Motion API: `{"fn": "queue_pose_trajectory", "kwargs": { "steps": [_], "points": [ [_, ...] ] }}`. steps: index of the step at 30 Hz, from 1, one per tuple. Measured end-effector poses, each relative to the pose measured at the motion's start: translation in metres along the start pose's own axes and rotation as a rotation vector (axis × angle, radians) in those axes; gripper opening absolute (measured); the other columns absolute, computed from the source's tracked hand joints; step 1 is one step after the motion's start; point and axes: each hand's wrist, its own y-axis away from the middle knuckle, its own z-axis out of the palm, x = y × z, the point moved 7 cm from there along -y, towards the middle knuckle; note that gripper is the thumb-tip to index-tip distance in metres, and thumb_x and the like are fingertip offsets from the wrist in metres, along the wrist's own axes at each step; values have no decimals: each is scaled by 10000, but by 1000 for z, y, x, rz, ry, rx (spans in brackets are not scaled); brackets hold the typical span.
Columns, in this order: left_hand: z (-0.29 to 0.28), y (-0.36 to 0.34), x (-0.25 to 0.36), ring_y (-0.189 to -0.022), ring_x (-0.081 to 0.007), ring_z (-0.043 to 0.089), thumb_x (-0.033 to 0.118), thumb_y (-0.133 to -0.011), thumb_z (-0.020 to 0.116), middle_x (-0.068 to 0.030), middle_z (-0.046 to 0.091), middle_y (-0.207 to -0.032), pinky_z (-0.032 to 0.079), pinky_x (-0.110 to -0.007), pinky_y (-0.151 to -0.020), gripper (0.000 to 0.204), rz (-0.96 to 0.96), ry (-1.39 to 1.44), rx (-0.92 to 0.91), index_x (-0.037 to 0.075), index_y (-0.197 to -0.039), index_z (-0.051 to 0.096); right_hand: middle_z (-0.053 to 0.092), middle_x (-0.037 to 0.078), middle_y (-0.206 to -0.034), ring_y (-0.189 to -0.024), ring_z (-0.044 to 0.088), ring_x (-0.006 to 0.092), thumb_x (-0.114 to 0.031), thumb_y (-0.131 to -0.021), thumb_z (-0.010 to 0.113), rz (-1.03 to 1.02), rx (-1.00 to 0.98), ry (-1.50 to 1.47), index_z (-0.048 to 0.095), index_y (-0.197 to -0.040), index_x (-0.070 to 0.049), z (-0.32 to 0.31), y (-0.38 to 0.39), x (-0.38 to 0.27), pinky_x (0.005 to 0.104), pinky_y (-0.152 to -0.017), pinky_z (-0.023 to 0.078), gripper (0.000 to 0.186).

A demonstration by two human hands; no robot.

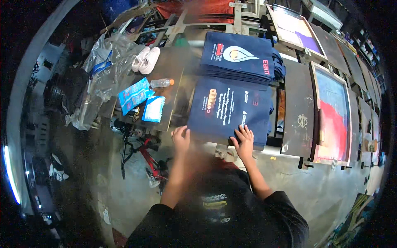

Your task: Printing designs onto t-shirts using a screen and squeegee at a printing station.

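Note:
Before me lies a pile of navy fabric bags [231, 107] with white and orange print on the top one. My right hand [243, 141] rests on the near edge of that top bag, fingers spread. By the pile's near left corner is my left hand [181, 138], its fingers slightly bent and apart, nothing seen in them. Behind stands a second stack of navy bags [215, 60], printed with a white drop shape; its handles stick out on the right.
On the brown board [171, 66] at left are pale shoes [147, 59], a plastic bottle [162, 83], blue packets [135, 95] and clear plastic sheeting [111, 62]. Framed printing screens [333, 115] and dark boards [298, 111] line the right. A red bicycle [149, 159] stands below left.

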Motion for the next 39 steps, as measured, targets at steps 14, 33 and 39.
{"fn": "queue_pose_trajectory", "kwargs": {
  "steps": [14, 33, 39],
  "points": [
    [-1, -56, 37, -1224, -320, 562, -52, -799, 629, -137, 614, -1275, 408, -375, -1072, 445, 150, 229, -149, 52, -1232, 643, 672, 149, -1233, -1268, 536, 378, -208, -926, 644, 167, 169, -114, 721, -964, -31, 2, -3, 18, 508, -1083, 365, 196],
    [55, -103, -11, -882, -230, 641, 66, -852, 720, -95, 691, -1034, 512, -341, -838, 530, 318, 521, -615, 39, -1354, 554, 658, 102, -844, -835, 619, 353, -242, -800, 718, 217, 170, 220, 698, -900, -111, 79, -48, -110, 472, -727, 495, 166],
    [28, -98, -32, -1112, -247, 609, 99, -849, 731, -118, 634, -1255, 461, -379, -997, 569, 372, 505, -732, 68, -1380, 531, 615, 243, -740, -708, 631, 413, -306, -897, 630, 408, 216, -215, 651, -804, 14, 90, -54, -63, 473, -633, 469, 335]
  ]
}}
